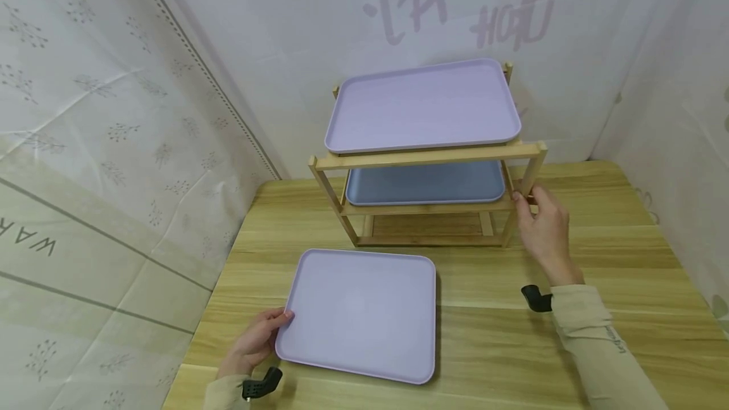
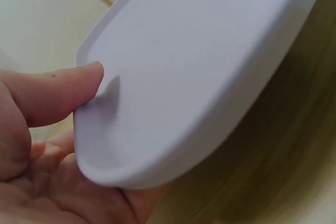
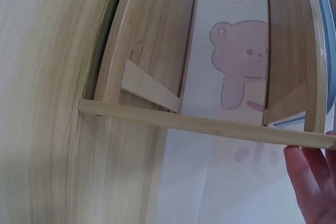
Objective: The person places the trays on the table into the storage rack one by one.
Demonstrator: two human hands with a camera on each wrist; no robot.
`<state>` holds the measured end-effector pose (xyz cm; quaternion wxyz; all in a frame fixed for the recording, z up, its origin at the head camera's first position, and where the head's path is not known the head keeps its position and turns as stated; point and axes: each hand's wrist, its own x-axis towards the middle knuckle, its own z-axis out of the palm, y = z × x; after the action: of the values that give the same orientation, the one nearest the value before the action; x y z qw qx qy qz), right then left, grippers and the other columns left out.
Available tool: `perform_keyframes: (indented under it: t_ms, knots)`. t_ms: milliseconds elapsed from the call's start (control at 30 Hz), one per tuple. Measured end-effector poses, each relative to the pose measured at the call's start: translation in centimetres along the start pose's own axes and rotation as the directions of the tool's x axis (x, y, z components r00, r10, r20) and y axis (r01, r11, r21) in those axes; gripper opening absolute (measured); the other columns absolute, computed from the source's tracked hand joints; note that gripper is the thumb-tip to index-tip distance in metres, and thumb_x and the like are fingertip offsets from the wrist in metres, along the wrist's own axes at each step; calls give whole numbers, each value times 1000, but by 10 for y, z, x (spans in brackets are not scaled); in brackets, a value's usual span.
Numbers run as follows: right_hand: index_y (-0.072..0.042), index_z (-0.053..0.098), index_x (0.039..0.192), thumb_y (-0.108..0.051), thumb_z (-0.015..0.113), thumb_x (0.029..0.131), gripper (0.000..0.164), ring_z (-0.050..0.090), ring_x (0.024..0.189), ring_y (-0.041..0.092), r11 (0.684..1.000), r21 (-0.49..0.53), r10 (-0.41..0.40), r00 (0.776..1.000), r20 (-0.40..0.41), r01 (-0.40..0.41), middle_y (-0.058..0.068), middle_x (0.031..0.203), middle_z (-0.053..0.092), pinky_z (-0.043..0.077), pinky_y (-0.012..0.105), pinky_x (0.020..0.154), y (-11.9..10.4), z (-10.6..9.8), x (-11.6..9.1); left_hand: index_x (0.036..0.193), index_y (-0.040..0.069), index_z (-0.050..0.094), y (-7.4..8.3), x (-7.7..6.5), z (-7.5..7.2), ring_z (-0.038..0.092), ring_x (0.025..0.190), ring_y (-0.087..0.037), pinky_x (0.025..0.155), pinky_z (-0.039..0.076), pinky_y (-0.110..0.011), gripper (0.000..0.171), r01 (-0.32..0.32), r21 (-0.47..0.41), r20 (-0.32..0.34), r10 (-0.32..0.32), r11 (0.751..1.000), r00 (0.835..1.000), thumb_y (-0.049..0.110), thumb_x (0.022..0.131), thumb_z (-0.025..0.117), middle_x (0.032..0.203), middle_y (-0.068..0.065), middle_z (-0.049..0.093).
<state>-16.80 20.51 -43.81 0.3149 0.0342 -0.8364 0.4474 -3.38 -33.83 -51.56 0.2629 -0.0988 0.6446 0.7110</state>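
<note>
My left hand holds a lilac tray by its left edge, low over the table. In the left wrist view the thumb lies over the rim of the tray and the other fingers are underneath, partly hidden. Behind it stands a wooden tiered rack. With my right hand I grip the rack's right front post at the middle shelf; the right wrist view shows fingers against the post. Another lilac tray lies on the top tier, and a blue-grey tray on the middle one.
The rack's bottom shelf shows bare wood slats. Everything stands on a wood-grain table. Patterned white curtain cloth hangs to the left, and more cloth hangs close behind the rack and on the right.
</note>
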Motion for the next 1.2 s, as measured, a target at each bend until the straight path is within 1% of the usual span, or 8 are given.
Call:
perform_keyframes:
  t_ms: [200, 333, 433, 533, 600, 700, 833, 1200]
  knots:
    - [6, 62, 98, -7, 60, 94, 14, 66, 87, 45, 999, -22, -28, 996, 81, 30, 27, 97, 68, 33, -1, 65, 2, -8, 4, 115, 7, 63, 1, 5, 15, 66, 91, -11, 81, 55, -33, 22, 56, 4, -33, -56, 998, 998, 17, 101, 48, 96, 5, 69]
    - [5, 61, 102, -13, 58, 96, 19, 65, 92, 46, 999, -36, 19, 977, 212, -12, 27, 101, 68, 48, 26, 70, -2, -16, 10, 121, 4, 60, 4, 6, 23, 65, 93, -12, 82, 55, -34, 26, 69, 12, -9, -69, 998, 998, 17, 101, 48, 98, 4, 69]
    - [4, 61, 107, -17, 56, 98, 23, 63, 96, 46, 998, -30, 56, 957, 284, -49, 27, 106, 66, 49, 51, 73, -5, -21, 13, 127, -1, 55, 5, 8, 28, 65, 94, -12, 83, 55, -34, 32, 74, 18, 6, -74, 997, 997, 17, 101, 49, 99, 3, 69]
    - [3, 60, 110, -20, 55, 99, 26, 62, 97, 47, 997, -25, 73, 947, 314, -69, 27, 108, 66, 48, 58, 76, -5, -24, 14, 131, -6, 51, 7, 10, 35, 65, 95, -12, 83, 55, -34, 38, 74, 30, 15, -74, 997, 997, 17, 101, 50, 100, 3, 69]
    - [2, 60, 111, -21, 55, 99, 27, 63, 98, 46, 997, -31, 82, 943, 322, -76, 26, 108, 66, 51, 52, 75, -5, -24, 14, 132, -8, 49, 8, 12, 40, 65, 95, -13, 83, 55, -34, 40, 68, 38, 22, -68, 997, 997, 16, 101, 50, 101, 3, 69]
    - [2, 60, 110, -21, 55, 98, 26, 64, 97, 45, 996, -32, 85, 942, 326, -79, 25, 107, 67, 53, 29, 70, -4, -26, 15, 133, -11, 47, 10, 14, 46, 65, 95, -13, 83, 55, -33, 42, 56, 55, 39, -58, 997, 998, 16, 101, 49, 101, 2, 69]
    - [2, 60, 110, -20, 55, 98, 26, 64, 97, 44, 997, -17, 83, 940, 332, -81, 25, 107, 67, 43, 6, 62, -4, -27, 15, 134, -13, 45, 12, 19, 52, 66, 96, -13, 83, 55, -33, 44, 44, 66, 75, -49, 997, 996, 16, 101, 49, 102, 1, 69]
    - [2, 60, 115, -19, 55, 98, 27, 64, 96, 42, 996, 8, 82, 936, 342, -90, 25, 107, 67, 45, 5, 60, -3, -26, 16, 134, -15, 43, 16, 34, 65, 66, 97, -14, 85, 55, -33, 46, 41, 69, 107, -48, 997, 993, 16, 101, 49, 104, 0, 69]
